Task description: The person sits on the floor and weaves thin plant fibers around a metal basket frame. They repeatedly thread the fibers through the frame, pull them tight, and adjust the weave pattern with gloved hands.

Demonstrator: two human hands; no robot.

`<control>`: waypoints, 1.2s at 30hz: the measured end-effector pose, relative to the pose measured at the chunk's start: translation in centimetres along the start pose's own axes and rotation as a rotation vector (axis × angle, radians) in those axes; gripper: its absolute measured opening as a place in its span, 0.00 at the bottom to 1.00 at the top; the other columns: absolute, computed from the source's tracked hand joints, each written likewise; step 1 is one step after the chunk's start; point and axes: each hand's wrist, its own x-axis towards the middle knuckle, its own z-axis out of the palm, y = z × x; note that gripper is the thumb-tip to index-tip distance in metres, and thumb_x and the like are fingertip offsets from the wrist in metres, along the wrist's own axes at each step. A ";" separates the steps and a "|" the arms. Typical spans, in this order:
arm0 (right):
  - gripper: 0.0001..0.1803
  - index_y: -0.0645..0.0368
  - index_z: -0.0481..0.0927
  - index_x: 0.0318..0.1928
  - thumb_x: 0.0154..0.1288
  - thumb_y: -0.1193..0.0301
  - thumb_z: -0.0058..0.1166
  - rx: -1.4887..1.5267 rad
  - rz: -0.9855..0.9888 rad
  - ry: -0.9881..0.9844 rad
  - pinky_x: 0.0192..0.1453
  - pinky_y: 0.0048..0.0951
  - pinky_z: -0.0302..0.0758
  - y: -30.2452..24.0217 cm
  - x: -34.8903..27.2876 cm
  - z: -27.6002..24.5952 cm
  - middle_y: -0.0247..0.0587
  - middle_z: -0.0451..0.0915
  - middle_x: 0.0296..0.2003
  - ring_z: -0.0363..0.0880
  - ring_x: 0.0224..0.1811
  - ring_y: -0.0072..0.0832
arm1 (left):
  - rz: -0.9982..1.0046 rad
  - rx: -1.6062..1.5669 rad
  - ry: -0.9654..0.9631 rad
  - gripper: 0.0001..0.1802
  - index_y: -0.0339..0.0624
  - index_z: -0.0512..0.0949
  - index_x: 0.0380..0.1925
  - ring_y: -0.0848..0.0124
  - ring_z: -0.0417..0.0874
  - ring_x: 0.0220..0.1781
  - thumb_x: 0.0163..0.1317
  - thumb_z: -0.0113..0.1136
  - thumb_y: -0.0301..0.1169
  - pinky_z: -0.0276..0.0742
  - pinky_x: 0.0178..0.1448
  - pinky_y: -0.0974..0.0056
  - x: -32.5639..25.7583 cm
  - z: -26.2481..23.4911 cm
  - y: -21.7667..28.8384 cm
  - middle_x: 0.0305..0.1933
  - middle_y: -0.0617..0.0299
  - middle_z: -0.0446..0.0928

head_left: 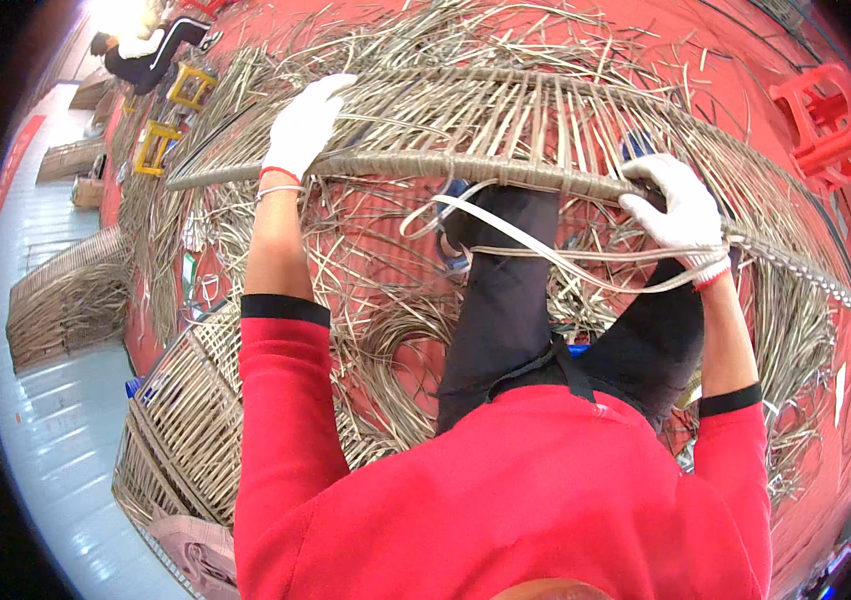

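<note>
A long curved panel of woven grey-brown strips (506, 110) lies across in front of me, above my knees. Its near edge is a tightly wrapped rim (466, 168). My left hand (306, 125), in a white glove, is closed over the panel's left part at the rim; its thumb is hidden. My right hand (681, 205), also gloved, grips the rim's right part between thumb and fingers. A pale flat strip (536, 245) loops loosely from below my right hand toward the middle. Beyond that hand, the rim shows a braided end (806, 270).
Loose cut strips (386, 310) litter the red floor. A slatted panel (191, 400) lies at my lower left, another (71, 300) farther left. Red plastic stools (831, 125) stand at far right, yellow stools (156, 147) at far left. A seated person (146, 55) is behind them.
</note>
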 end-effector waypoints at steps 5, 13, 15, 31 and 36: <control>0.18 0.52 0.84 0.49 0.59 0.64 0.68 0.010 0.038 0.021 0.58 0.38 0.79 -0.7 0.0 0.2 0.40 0.84 0.45 0.83 0.51 0.41 | -0.034 0.041 -0.202 0.20 0.53 0.78 0.64 0.59 0.78 0.70 0.74 0.52 0.36 0.71 0.73 0.59 -0.7 0.6 -1.6 0.68 0.60 0.79; 0.18 0.55 0.84 0.48 0.57 0.66 0.69 0.011 0.067 0.030 0.56 0.36 0.78 -1.4 0.2 0.1 0.41 0.83 0.43 0.83 0.49 0.40 | -0.008 0.350 -0.256 0.10 0.61 0.84 0.47 0.55 0.87 0.48 0.66 0.63 0.41 0.82 0.55 0.52 1.9 2.6 0.7 0.51 0.60 0.86; 0.18 0.55 0.85 0.48 0.58 0.66 0.70 0.026 0.094 0.027 0.57 0.36 0.79 -1.4 0.2 0.2 0.41 0.83 0.43 0.83 0.49 0.40 | -0.062 0.451 -0.168 0.11 0.62 0.84 0.47 0.56 0.87 0.50 0.66 0.62 0.40 0.82 0.56 0.53 2.3 3.0 1.5 0.50 0.60 0.86; 0.18 0.52 0.86 0.49 0.58 0.64 0.70 0.000 0.065 0.062 0.57 0.38 0.79 -1.1 0.1 0.6 0.40 0.84 0.44 0.84 0.50 0.40 | 0.141 0.385 -0.070 0.10 0.52 0.85 0.37 0.53 0.88 0.39 0.65 0.59 0.41 0.83 0.45 0.47 -0.5 2.6 3.1 0.34 0.54 0.86; 0.19 0.53 0.86 0.49 0.59 0.62 0.70 -0.062 0.084 0.045 0.56 0.37 0.80 -0.8 0.2 0.8 0.41 0.84 0.44 0.85 0.49 0.39 | 0.140 0.387 -0.101 0.10 0.51 0.85 0.37 0.55 0.87 0.46 0.64 0.62 0.42 0.83 0.49 0.49 0.8 4.0 3.0 0.43 0.55 0.85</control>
